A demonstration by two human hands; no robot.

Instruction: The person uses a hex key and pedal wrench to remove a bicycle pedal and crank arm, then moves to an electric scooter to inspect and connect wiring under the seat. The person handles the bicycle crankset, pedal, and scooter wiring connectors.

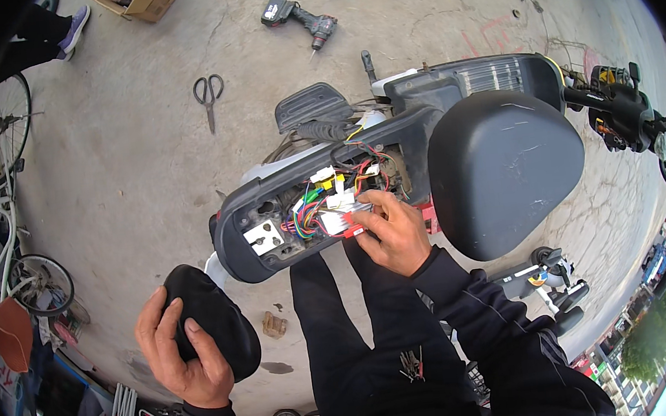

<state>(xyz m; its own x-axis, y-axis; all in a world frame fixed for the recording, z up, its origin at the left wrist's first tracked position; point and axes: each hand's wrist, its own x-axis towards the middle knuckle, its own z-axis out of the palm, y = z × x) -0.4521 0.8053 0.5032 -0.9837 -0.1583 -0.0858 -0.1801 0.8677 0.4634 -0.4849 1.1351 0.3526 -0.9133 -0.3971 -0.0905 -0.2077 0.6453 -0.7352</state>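
My left hand [181, 348] lies over a black padded seat cushion [227, 327] at the scooter's tail, its fingers apart. My right hand [393, 234] reaches into the long open compartment [252, 258] in the scooter's body. Its thumb and fingers pinch a small silver-and-red piece [337, 222] among the wiring, partly hidden by the fingers. Around it runs a bundle of coloured wires [302, 221] with white, yellow and green connectors [321, 175]. A white metal plate [263, 237] with holes sits at the compartment's left end.
A large black seat [510, 171] stands right of the compartment, before the handlebar [622, 109]. On the concrete lie scissors [210, 103], a cordless drill [300, 23] and a cardboard box [137, 0]. Bicycles [1, 139] line the left. Small metal pieces [412, 365] rest on my lap.
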